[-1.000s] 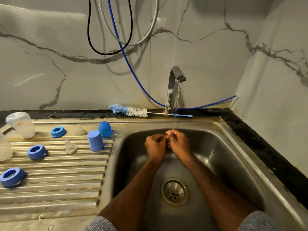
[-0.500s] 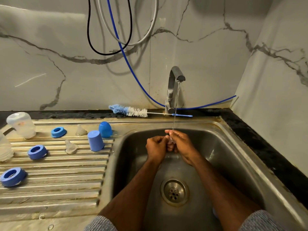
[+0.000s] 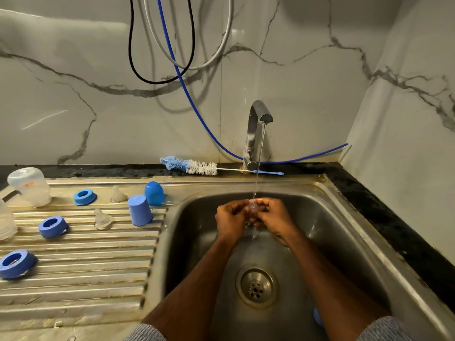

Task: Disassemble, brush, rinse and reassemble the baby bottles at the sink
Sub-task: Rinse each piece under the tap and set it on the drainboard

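Both hands are together over the sink basin, under the running stream from the tap. My left hand and my right hand pinch a small clear silicone teat between their fingertips, and water falls onto it. On the ribbed drainboard to the left lie two more clear teats, three blue screw rings, two blue caps and an upturned clear bottle. A blue and white bottle brush lies on the ledge behind the sink.
Another clear bottle shows partly at the left edge. The drain strainer sits at the basin bottom, and a blue object peeks out behind my right forearm. Black, white and blue hoses hang on the marble wall.
Both hands stayed under the stream, working the teat between the fingers. The right hand's fingers shifted over it, and the teat now shows at the fingertips.
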`<state>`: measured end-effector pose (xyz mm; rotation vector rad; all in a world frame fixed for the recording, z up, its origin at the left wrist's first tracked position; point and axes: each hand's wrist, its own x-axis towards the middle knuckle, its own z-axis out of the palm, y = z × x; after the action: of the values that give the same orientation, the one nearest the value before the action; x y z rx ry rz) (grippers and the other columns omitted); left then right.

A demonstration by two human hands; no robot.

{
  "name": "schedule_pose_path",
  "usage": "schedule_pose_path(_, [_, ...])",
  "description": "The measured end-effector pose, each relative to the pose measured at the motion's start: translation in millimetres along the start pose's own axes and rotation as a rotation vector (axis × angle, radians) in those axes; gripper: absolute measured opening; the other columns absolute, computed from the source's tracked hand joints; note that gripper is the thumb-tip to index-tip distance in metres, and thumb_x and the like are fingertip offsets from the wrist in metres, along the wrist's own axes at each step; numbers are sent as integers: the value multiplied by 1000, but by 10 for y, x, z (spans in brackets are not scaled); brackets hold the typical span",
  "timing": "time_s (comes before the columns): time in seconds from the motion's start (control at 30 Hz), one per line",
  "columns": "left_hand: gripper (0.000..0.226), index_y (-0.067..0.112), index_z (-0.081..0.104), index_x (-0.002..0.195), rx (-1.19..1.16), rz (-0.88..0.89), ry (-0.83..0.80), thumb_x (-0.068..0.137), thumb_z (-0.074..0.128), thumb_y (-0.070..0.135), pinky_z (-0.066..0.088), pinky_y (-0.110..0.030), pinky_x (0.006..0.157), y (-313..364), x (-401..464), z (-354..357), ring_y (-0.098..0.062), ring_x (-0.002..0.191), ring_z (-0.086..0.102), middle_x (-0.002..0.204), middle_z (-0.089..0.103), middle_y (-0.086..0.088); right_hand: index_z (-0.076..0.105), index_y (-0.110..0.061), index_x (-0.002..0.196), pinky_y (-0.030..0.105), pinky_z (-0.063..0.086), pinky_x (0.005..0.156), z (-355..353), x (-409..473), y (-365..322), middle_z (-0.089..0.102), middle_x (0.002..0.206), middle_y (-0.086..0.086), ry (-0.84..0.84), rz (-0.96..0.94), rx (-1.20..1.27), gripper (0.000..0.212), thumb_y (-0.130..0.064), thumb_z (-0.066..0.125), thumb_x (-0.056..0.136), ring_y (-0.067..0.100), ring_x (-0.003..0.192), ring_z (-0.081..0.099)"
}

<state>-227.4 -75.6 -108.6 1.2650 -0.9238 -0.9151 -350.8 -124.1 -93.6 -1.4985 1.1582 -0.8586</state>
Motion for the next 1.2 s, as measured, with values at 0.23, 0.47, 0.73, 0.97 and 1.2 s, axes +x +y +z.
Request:
schedule_pose_path(0.23, [23, 15, 79, 102, 117, 35, 20, 93, 65, 0, 61, -42, 88, -51, 8, -51, -14, 93, 74, 95, 78, 1, 69, -26, 106, 27, 56, 57, 75, -11, 30, 75, 93, -1, -10, 1, -175, 15, -26, 72, 91, 16, 78, 74])
schedule_pose_path(0.47, [19, 15, 76, 108, 198, 19, 47, 91, 71, 7, 61, -30, 86, -93, 12, -28, -9, 90, 72, 96, 76, 3, 73, -25, 98, 26, 58, 82, 52, 52, 91, 73, 92, -9, 105, -136, -305, 16, -16, 78, 85, 4, 88, 67])
schedule_pose_path(0.73, [15, 7, 76, 98, -81, -174, 5, 96, 62, 3, 59, -38, 74, -57, -54, -46, -22, 76, 69, 89, 76, -17, 74, -24, 101, 22, 58, 79, 66, 39, 56, 74, 92, -10, 146, -139, -251, 20, -18, 80, 83, 3, 88, 69])
schedule_pose_path(0.97, [20, 8, 77, 97, 25, -72, 38, 92, 63, -6, 63, -34, 80, -43, -42, -53, -21, 86, 76, 88, 78, -7, 77, -19, 100, 26, 60, 65, 80, 44, 36, 76, 90, -1, 161, -77, -110, 11, -20, 73, 90, 16, 83, 73])
schedule_pose_path(1.2, [30, 10, 77, 92, 61, -34, 42, 92, 57, -11, 63, -33, 77, -52, -42, -24, -23, 85, 75, 86, 77, -7, 75, -12, 92, 32, 61, 76, 66, 47, 39, 77, 88, 4, 92, -28, 81, 9, -5, 72, 88, 20, 87, 74])
